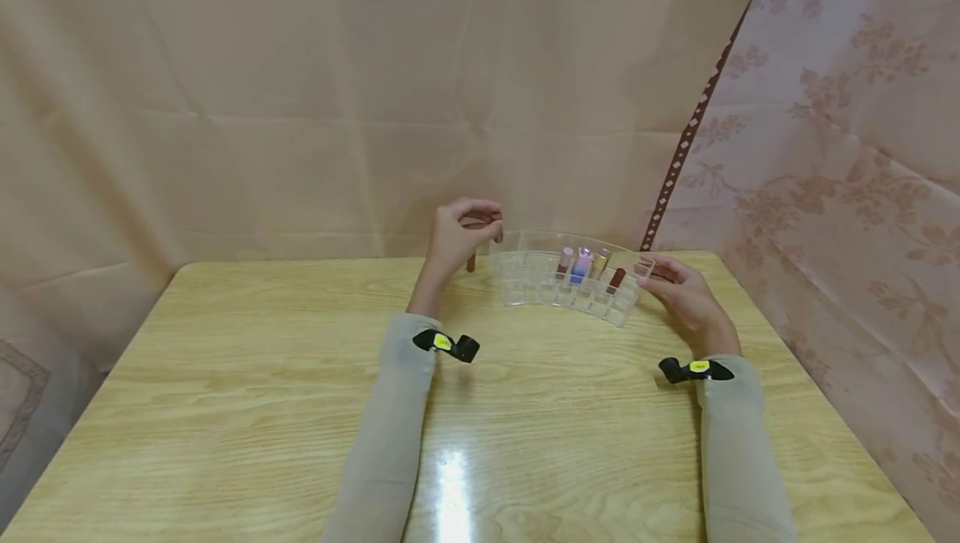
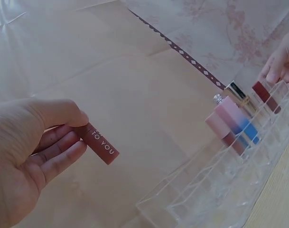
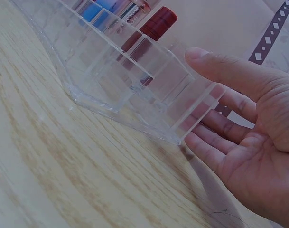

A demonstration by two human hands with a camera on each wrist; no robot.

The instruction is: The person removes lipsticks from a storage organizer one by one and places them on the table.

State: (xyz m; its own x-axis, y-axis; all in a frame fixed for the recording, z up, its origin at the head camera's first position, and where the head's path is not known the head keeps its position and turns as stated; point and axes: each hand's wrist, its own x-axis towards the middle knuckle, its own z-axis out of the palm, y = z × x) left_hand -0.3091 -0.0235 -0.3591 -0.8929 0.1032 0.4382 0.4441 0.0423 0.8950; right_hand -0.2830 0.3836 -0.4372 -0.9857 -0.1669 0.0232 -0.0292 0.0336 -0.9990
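My left hand (image 1: 453, 235), raised at the organizer's left end, pinches a brownish-red lipstick tube (image 2: 102, 145) between thumb and fingers; white letters "TO YOU" show on it. The clear, curved lipstick organizer (image 1: 525, 293) sits toward the back of the table. With my right hand (image 1: 686, 297) I hold its right end, thumb on the near upper edge and fingers around the side wall. Standing in its compartments are a pink tube with a dark base (image 2: 225, 133), a pink-and-blue tube (image 2: 237, 118), a gold-topped tube (image 2: 239, 95) and a dark red tube (image 3: 158, 23).
The wood-grain table (image 1: 262, 410) runs back to a beige cloth (image 1: 315, 110). A pink floral cloth (image 1: 862, 151) hangs along the right side. Both wrists carry black camera mounts (image 1: 446, 343).
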